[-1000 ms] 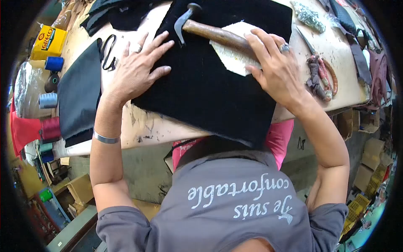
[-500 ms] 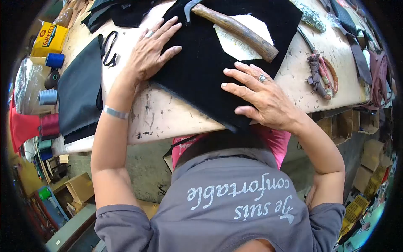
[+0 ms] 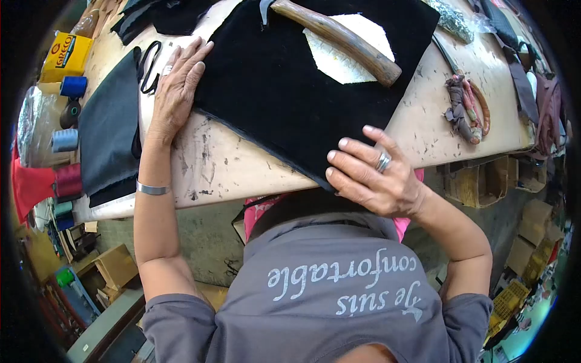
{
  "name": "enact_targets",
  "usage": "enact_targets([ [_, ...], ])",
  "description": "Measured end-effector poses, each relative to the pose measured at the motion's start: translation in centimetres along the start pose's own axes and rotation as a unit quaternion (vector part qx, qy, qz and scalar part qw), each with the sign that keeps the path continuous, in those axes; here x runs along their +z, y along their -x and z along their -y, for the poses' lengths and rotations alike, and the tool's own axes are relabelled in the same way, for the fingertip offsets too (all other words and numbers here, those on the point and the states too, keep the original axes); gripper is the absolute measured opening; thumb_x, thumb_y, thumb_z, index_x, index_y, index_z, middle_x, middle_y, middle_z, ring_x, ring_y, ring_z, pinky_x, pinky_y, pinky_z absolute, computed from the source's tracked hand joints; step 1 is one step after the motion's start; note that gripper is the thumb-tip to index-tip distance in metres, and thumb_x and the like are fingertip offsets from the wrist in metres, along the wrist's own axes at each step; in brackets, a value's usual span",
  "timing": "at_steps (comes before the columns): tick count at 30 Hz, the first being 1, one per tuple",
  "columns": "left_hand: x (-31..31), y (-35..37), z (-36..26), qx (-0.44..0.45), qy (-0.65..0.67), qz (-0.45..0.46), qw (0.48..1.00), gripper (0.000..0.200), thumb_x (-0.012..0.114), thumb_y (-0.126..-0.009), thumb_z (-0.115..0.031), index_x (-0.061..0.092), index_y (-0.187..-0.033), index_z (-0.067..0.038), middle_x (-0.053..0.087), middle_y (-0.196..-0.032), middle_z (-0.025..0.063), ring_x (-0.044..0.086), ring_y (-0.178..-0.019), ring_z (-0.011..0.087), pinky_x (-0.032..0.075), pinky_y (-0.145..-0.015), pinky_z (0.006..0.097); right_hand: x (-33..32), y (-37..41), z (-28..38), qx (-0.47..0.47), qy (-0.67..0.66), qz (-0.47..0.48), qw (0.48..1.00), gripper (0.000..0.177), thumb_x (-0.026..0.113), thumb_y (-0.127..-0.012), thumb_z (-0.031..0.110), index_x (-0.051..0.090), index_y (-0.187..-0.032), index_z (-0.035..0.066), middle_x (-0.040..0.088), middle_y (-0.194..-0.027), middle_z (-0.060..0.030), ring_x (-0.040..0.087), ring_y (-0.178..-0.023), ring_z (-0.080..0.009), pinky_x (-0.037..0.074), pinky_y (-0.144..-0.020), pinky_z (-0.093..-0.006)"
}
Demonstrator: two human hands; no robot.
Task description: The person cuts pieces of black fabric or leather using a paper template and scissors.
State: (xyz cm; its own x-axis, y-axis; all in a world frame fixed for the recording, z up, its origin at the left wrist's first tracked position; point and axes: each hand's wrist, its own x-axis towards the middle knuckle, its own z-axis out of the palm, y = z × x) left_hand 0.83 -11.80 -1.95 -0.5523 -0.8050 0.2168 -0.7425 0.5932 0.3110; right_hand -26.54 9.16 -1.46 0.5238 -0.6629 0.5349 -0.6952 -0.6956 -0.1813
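A large piece of black cloth point(image 3: 266, 91) with a velvety look lies across the table, its near corner at the front edge. On it rests a pale octagonal piece point(image 3: 363, 36), and across that a hammer point(image 3: 339, 37) with a worn wooden handle and a curved metal head. My left hand point(image 3: 177, 88) lies flat beside the cloth's left edge, fingers stretched out, holding nothing. At the near corner, my right hand point(image 3: 378, 175) has bent fingers on top of the cloth. Its thumb is hidden, seemingly beneath the corner.
Dark grey fabric point(image 3: 112, 127) and a black strap point(image 3: 149, 66) lie at left. Several thread spools point(image 3: 65, 140) and a yellow box point(image 3: 65, 57) line the left edge. A cloth-wrapped tool point(image 3: 463, 109) lies at right. Cardboard boxes point(image 3: 481, 184) sit below the table.
My left hand has slid left, off the cloth's top to its left edge. My right hand has drawn nearer to my body, onto the near corner, and its thumb has gone from view.
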Motion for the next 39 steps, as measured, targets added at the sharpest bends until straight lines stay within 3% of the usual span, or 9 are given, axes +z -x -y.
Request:
enact_targets([
  [7, -0.7, 0.2, 0.2, -0.016, -0.161, 0.025, 0.986, 0.039, 0.033, -0.089, -0.044, 0.039, -0.127, -0.039, 0.028, -0.14, 0.0041, 0.02, -0.13, 0.0292, 0.013, -0.103, 0.0515, 0.6, 0.0, 0.4, -0.059, 0.011, -0.023, 0.998, 0.013, 0.059, -0.069, 0.01, 0.06, -0.078, 0.001, 0.059, -0.093, -0.0128, 0.059, -0.088, -0.0225, 0.048, -0.079, -0.0346],
  [9, -1.1, 0.1, -0.7, -0.049, -0.18, 0.05, 0.981, 0.042, 0.032, -0.089, -0.046, 0.039, -0.128, -0.033, 0.03, -0.139, 0.0039, 0.02, -0.13, 0.028, 0.016, -0.106, 0.04, 0.6, 0.0, 0.5, -0.067, 0.024, -0.024, 0.997, 0.012, 0.059, -0.069, 0.009, 0.061, -0.078, 0.001, 0.059, -0.094, -0.0132, 0.059, -0.088, -0.0227, 0.048, -0.078, -0.034],
  [20, -0.4, 1.0, 0.2, -0.002, -0.217, 0.018, 0.976, 0.058, 0.029, -0.08, -0.062, 0.031, -0.131, -0.035, 0.026, -0.14, 0.004, 0.016, -0.131, 0.0256, 0.013, -0.105, 0.0509, 0.4, 0.0, -0.1, -0.051, -0.033, -0.032, 0.998, 0.017, 0.062, -0.064, 0.007, 0.06, -0.081, 0.001, 0.06, -0.09, -0.0107, 0.059, -0.081, -0.0193, 0.048, -0.071, -0.0294],
  [24, -0.9, 1.1, -1.0, 0.037, -0.258, -0.038, 0.965, 0.052, 0.039, -0.084, -0.049, 0.036, -0.13, -0.025, 0.029, -0.138, 0.0059, 0.023, -0.128, 0.029, 0.019, -0.102, 0.0514, 0.5, 0.2, 0.1, -0.073, 0.004, -0.036, 0.997, 0.015, 0.062, -0.066, 0.006, 0.06, -0.08, 0.001, 0.06, -0.091, -0.0112, 0.059, -0.082, -0.0194, 0.048, -0.072, -0.0301],
  [25, -1.4, 1.3, -2.3, 0.025, -0.296, -0.03, 0.954, 0.055, 0.037, -0.086, -0.047, 0.033, -0.133, -0.02, 0.026, -0.14, 0.003, 0.023, -0.129, 0.0244, 0.018, -0.105, 0.0421, 0.5, 0.3, 0.1, -0.078, 0.012, -0.035, 0.996, 0.014, 0.062, -0.067, 0.007, 0.059, -0.08, 0.001, 0.06, -0.093, -0.0116, 0.058, -0.084, -0.0198, 0.047, -0.073, -0.0306],
  [28, -1.3, 2.6, -3.9, 0.034, -0.205, 0.05, 0.977, 0.049, 0.036, -0.089, -0.034, 0.031, -0.133, -0.013, 0.026, -0.14, 0.0058, 0.029, -0.127, 0.0249, 0.018, -0.105, 0.04, 0.5, 0.6, 0.3, -0.059, -0.002, -0.033, 0.998, 0.015, 0.061, -0.067, 0.008, 0.06, -0.08, 0.001, 0.059, -0.096, -0.0125, 0.058, -0.086, -0.0204, 0.047, -0.075, -0.0307],
  [32, -1.2, 3.4, -3.7, -0.026, -0.121, 0.083, 0.989, 0.056, 0.039, -0.087, -0.036, 0.024, -0.136, -0.013, 0.025, -0.141, 0.0063, 0.021, -0.13, 0.023, 0.013, -0.105, 0.0447, 0.6, 0.9, 0.3, -0.056, 0.007, -0.039, 0.998, 0.018, 0.061, -0.068, 0.012, 0.059, -0.081, 0.001, 0.059, -0.095, -0.0125, 0.057, -0.087, -0.0206, 0.047, -0.078, -0.031],
  [35, -1.4, 3.2, -3.7, -0.037, -0.093, 0.091, 0.991, 0.058, 0.04, -0.086, -0.039, 0.024, -0.136, -0.015, 0.023, -0.141, 0.0056, 0.018, -0.131, 0.0221, 0.009, -0.106, 0.046, -0.8, 0.3, -0.4, -0.028, -0.128, -0.023, 0.991, 0.025, 0.064, -0.075, 0.024, 0.059, -0.08, 0.0, 0.06, -0.092, -0.0129, 0.059, -0.084, -0.022, 0.048, -0.074, -0.0321],
  [39, -1.8, 3.1, -4.0, -0.026, -0.103, 0.106, 0.989, 0.064, 0.042, -0.083, -0.046, 0.025, -0.136, -0.015, 0.022, -0.142, 0.0043, 0.015, -0.132, 0.0236, 0.007, -0.106, 0.0477, -4.2, -2.3, -4.0, 0.123, 0.031, -0.045, 0.991, 0.042, 0.056, -0.081, 0.036, 0.055, -0.101, 0.0, 0.057, -0.107, -0.0147, 0.052, -0.101, -0.0301, 0.04, -0.086, -0.0382],
])
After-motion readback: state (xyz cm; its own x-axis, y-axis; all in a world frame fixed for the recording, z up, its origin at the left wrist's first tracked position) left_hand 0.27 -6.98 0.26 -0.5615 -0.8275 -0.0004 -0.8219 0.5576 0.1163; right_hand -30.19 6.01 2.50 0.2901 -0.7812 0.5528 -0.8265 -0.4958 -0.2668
